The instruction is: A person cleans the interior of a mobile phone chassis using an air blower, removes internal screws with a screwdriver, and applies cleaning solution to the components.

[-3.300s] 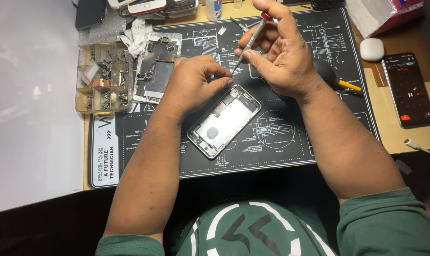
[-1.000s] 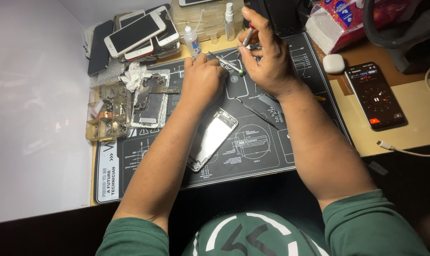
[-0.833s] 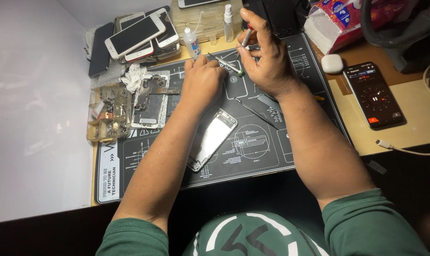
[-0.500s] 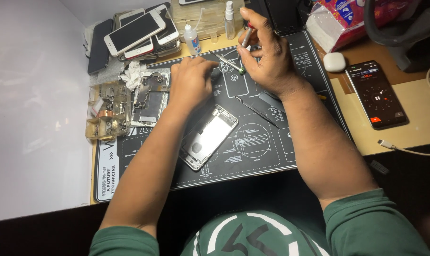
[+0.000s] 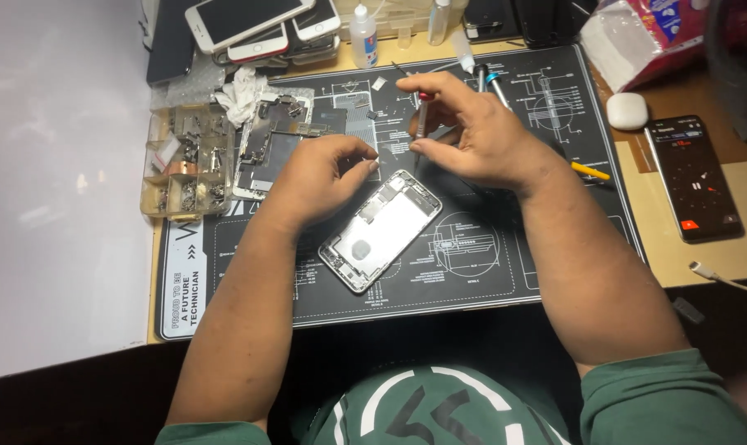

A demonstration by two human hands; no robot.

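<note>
An opened silver phone housing (image 5: 380,231) lies tilted on a black printed work mat (image 5: 505,272). My left hand (image 5: 320,177) rests just beyond the housing's upper left edge, thumb and forefinger pinched close together; whether a small part sits between them I cannot tell. My right hand (image 5: 472,136) hovers above the housing's top end and grips a thin screwdriver (image 5: 421,115) with a red-marked shaft, tip pointing down toward the mat.
A clear compartment box of small parts (image 5: 184,161) and a phone board tray (image 5: 270,148) sit left. Stacked phones (image 5: 262,25), small bottles (image 5: 363,33), a tissue pack (image 5: 637,41), a white earbud case (image 5: 627,110), a lit phone (image 5: 693,177) and a yellow-handled tool (image 5: 589,171) surround the mat.
Both hands drew back from the mat's far edge toward the phone housing. The left hand came off the mat's top area and now sits beside the housing; the view shifted down.
</note>
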